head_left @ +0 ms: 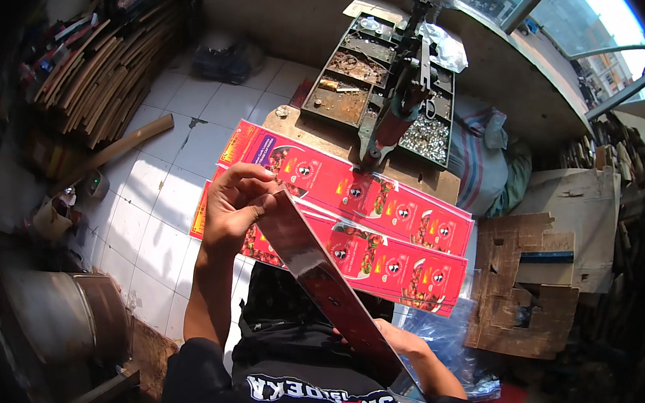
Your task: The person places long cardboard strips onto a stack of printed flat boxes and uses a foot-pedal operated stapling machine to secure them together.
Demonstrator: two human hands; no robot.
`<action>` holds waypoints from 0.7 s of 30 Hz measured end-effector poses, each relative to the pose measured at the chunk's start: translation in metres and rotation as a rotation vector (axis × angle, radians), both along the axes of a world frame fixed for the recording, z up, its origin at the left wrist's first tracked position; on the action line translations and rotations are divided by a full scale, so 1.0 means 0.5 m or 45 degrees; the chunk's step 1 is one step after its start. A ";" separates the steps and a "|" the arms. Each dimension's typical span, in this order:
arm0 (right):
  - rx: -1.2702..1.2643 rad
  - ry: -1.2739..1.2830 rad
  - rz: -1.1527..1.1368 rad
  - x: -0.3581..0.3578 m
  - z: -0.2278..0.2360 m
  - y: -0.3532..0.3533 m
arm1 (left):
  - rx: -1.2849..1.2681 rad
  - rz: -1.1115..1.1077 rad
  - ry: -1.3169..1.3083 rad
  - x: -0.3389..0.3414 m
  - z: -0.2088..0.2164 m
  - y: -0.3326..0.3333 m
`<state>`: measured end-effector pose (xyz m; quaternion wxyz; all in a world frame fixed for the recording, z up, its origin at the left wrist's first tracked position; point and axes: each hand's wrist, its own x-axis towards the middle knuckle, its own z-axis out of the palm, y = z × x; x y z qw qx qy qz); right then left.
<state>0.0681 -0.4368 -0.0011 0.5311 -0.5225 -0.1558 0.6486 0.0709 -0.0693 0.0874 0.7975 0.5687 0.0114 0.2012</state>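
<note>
Hands at frame centre, both on one long glossy red card strip (324, 277) held edge-on and tilted, running from 11 o'clock down to 5 o'clock. Left hand (235, 202) grips the upper end, fingers (252, 175) curled together and clamped on the strip. Right hand (402, 340) holds the lower end near the lap; its fingers lie mostly behind the strip, so cannot tell how tightly they close, though the hand touches it.

Beyond the strip, toward 12 o'clock, a stack of red printed cards (381, 229) lies across a wooden surface (320, 135), overlapping, long sides slanting from 10 to 4 o'clock. A metal press tool (394, 109) stands at the far edge of that surface, its foot touching the top card. Behind it, a compartment tray (347, 82) holds small metal parts, with shiny eyelets in the compartment at 1 o'clock.

At 3 o'clock, torn brown cardboard (523, 293). At 10 o'clock, stacked wooden slats (102, 70) beside white floor tiles (155, 211). At 8 o'clock, a metal drum (63, 317). Clear plastic bag (448, 333) just beside the right wrist.
</note>
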 end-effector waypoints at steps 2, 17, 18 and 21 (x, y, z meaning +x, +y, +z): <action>0.110 -0.070 0.043 0.021 -0.013 -0.055 | 0.034 0.148 -0.005 -0.040 -0.016 0.048; 0.203 -0.617 -1.093 0.110 0.091 -0.313 | -0.288 0.537 0.150 -0.173 -0.151 0.283; 0.123 -0.719 -1.122 0.118 0.084 -0.299 | -0.264 0.554 0.162 -0.153 -0.147 0.277; 0.032 -0.816 -1.269 0.137 0.089 -0.245 | -0.133 0.629 0.197 -0.111 -0.129 0.267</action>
